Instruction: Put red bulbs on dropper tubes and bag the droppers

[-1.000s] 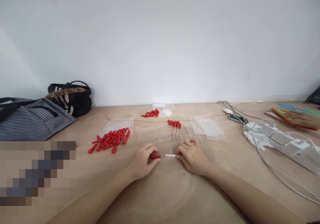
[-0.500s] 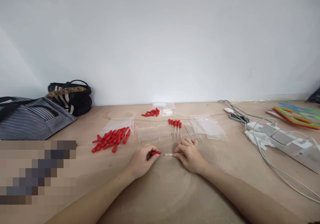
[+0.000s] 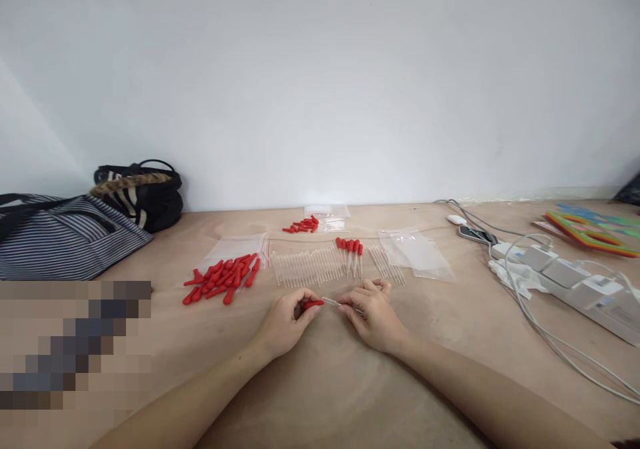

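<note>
Head view: the left hand (image 3: 289, 321) pinches a red, teardrop-shaped rubber bulb (image 3: 313, 304) low over the brown bench (image 3: 310, 382), and the right hand (image 3: 374, 317) pinches a slim clear tube (image 3: 331, 301), its end at the bulb's narrow mouth; whether they touch, I cannot tell. From there, a red bulb pile (image 3: 225, 279) lies toward ten o'clock, a clear tube row (image 3: 307, 269) toward eleven, red-capped droppers (image 3: 353, 255) toward one, and a white power strip (image 3: 570, 292) at three.

Head view looks forward and slightly down, across the tabletop (image 3: 310, 389) to the wall (image 3: 320, 89)
</note>
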The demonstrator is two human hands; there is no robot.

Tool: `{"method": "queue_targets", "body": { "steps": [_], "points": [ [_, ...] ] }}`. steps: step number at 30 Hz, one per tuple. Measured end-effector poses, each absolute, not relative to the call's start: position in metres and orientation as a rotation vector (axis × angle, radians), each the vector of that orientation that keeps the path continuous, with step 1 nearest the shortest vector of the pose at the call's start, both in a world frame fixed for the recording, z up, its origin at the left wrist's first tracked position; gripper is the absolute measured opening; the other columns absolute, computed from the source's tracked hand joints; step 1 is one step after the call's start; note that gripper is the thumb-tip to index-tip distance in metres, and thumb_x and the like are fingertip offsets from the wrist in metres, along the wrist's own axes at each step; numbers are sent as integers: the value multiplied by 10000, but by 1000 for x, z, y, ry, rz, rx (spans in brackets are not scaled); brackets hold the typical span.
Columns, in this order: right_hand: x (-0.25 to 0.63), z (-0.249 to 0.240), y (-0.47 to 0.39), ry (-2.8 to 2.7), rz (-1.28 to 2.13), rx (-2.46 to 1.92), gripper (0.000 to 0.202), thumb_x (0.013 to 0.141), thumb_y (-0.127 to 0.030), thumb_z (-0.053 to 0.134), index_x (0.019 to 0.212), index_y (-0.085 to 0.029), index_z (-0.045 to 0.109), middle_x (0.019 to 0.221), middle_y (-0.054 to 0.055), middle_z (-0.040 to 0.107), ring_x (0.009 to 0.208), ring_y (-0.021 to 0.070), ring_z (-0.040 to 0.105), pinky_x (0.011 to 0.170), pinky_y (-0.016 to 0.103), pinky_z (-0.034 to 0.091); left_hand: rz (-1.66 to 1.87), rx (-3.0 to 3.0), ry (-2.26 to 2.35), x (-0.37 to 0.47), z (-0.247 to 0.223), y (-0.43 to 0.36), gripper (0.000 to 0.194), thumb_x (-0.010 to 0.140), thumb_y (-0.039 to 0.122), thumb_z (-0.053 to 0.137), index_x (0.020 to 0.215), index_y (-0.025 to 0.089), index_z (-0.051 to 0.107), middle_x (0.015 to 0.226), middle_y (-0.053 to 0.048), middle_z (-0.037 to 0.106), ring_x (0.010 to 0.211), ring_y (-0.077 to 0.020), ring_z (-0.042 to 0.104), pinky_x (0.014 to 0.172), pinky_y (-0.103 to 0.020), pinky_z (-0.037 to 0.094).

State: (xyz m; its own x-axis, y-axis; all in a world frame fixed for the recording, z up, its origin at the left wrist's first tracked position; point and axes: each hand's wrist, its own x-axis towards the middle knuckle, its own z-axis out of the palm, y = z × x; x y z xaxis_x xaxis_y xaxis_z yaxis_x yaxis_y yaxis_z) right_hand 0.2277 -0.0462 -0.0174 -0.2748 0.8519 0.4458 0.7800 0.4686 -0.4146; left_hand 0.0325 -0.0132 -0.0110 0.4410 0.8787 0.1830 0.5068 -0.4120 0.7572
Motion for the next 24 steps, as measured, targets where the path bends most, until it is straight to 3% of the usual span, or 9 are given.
{"method": "queue_targets", "body": {
  "steps": [10,17,24],
  "points": [
    [228,-14,-50,-2113,153,-1294,168,827,-198,463,800,-232,625,691,-6,636,753,147,504,800,369,210,824,2037,1159,32,-10,-14,143,770,287,514,816,187,605,730,1,646,667,-145,576,609,-247,452],
    [229,-18,-49,-2132,63,-1210,188,828,-209,457,828,-238,643,673,7,620,735,149,485,800,377,222,873,1956,1152,32,-18,-12,228,741,317,549,903,202,660,850,-18,698,780,-181,624,702,-281,490],
    [229,-19,-49,-2150,73,-1120,201,813,-190,453,836,-232,648,647,9,604,738,156,461,796,393,212,884,1903,1119,30,-26,-12,227,735,324,576,893,193,672,824,-24,700,741,-179,629,687,-275,494]
  ]
}}
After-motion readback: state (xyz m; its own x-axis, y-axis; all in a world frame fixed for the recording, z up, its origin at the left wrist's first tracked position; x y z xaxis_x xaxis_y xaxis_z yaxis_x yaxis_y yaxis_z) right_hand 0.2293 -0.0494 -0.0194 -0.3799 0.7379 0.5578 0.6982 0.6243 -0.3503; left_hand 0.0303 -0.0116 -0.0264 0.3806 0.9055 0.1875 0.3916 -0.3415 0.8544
